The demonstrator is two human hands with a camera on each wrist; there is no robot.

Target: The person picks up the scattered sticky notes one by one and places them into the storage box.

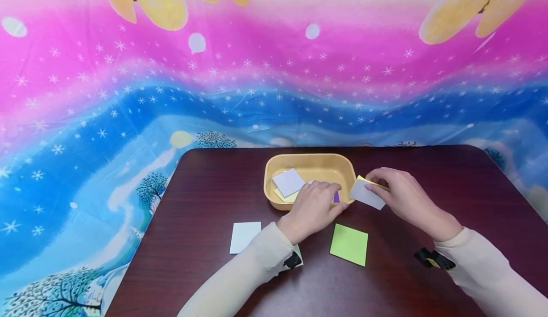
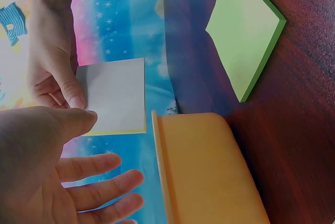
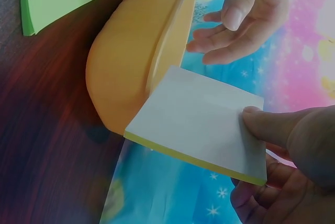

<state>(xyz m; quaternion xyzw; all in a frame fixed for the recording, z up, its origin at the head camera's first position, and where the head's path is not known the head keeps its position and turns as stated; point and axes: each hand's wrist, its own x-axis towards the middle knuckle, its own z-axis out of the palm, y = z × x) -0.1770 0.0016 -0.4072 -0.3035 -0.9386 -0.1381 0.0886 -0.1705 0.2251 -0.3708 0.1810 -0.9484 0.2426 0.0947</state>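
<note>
My right hand (image 1: 404, 197) pinches a sticky note pad (image 1: 367, 196) between thumb and fingers, just right of a yellow plastic bin (image 1: 278, 206). In the right wrist view, this pad (image 3: 204, 124) shows a white face and a yellow edge. Over the bin's front right part is my left hand (image 1: 314, 203), fingers spread and apart from the pad; the left wrist view shows nothing in that hand (image 2: 52, 166). Inside the bin lie a pale pad (image 1: 288, 182), a yellow pad (image 1: 285, 196) partly beneath it, and a purple piece (image 1: 336, 196) mostly hidden by my left hand.
A green sticky note pad (image 1: 348, 244) lies on the dark red table (image 1: 192, 193) in front of the bin. Left of it is a white pad (image 1: 245, 237). Another pale pad (image 1: 298, 255) is mostly covered by my left sleeve. A patterned cloth (image 1: 274, 79) hangs behind the table.
</note>
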